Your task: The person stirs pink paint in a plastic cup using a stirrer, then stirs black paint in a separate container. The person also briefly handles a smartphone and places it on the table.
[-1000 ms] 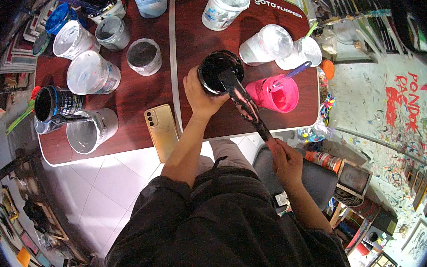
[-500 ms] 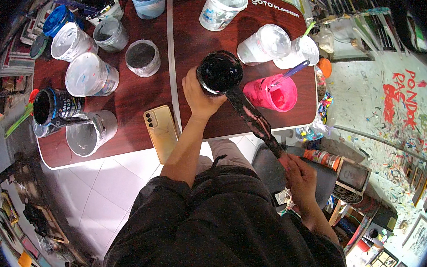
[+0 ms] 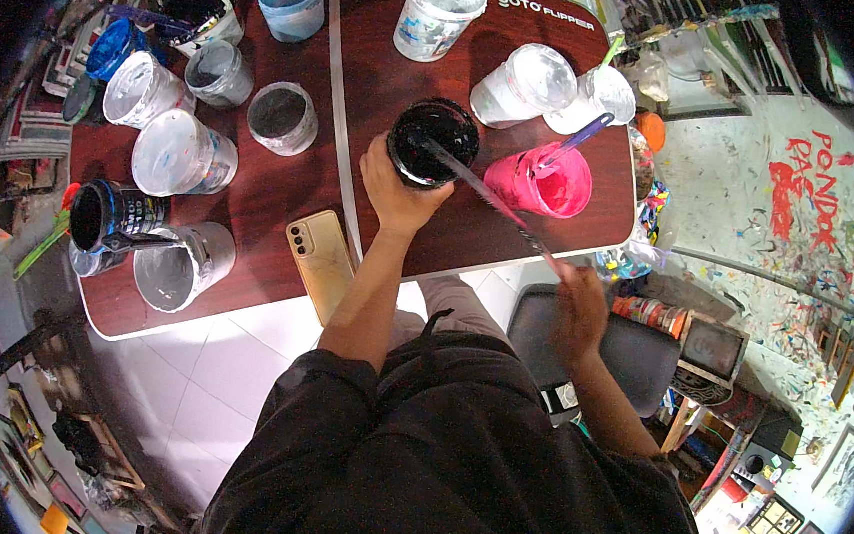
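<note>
My left hand (image 3: 400, 193) is wrapped round the near side of a tub (image 3: 420, 179) of glossy black paint, which stands on the dark red table. My right hand (image 3: 581, 307), a little blurred, grips the near end of a long, paint-smeared stirring stick (image 3: 493, 203) beyond the table's front edge. The stick slants up to the left over the tub's rim, and its far end lies in the black paint (image 3: 421, 126). Just right of the tub is a pink paint bucket (image 3: 503, 186) with a purple-handled tool (image 3: 584, 139) standing in it.
A gold phone (image 3: 320, 254) lies left of my left forearm, by the front edge. Several paint tubs crowd the table's left side, among them a grey one (image 3: 282, 140). White tubs (image 3: 501, 97) stand at the back right. A dark chair (image 3: 631, 355) is below my right hand.
My right hand has moved up and slightly left. The stick has turned from its broad face to a narrow edge, and its far end now reaches farther into the black paint.
</note>
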Tool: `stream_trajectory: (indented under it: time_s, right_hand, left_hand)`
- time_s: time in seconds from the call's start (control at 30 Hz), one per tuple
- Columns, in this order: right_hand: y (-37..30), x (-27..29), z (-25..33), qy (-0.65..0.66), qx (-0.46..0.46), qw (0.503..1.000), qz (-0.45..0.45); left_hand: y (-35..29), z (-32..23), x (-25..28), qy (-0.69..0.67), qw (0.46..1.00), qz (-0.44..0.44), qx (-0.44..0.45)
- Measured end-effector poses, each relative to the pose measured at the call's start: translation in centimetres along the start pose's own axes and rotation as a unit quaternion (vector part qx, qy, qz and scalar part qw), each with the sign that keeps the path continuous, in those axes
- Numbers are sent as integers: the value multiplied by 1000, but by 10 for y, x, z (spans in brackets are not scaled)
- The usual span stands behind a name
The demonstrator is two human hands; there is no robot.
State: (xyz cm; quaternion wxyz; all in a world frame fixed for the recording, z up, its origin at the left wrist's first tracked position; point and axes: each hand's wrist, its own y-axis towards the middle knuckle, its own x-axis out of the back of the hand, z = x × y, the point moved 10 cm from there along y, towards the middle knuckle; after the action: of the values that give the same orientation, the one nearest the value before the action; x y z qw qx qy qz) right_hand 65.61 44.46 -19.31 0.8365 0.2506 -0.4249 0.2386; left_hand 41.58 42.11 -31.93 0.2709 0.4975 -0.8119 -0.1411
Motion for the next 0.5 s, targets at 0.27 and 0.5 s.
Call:
stream_trajectory:
  time_s: [0.27,0.5]
  right_hand:
    - [-17,-52,-32,88,-73,992,-59]
    - [-13,-68,-13,-9,31,999,-35]
  left_hand:
    - [2,-2,-3,-11,1000,19,9]
    - [-1,0,1,-19,999,23,32]
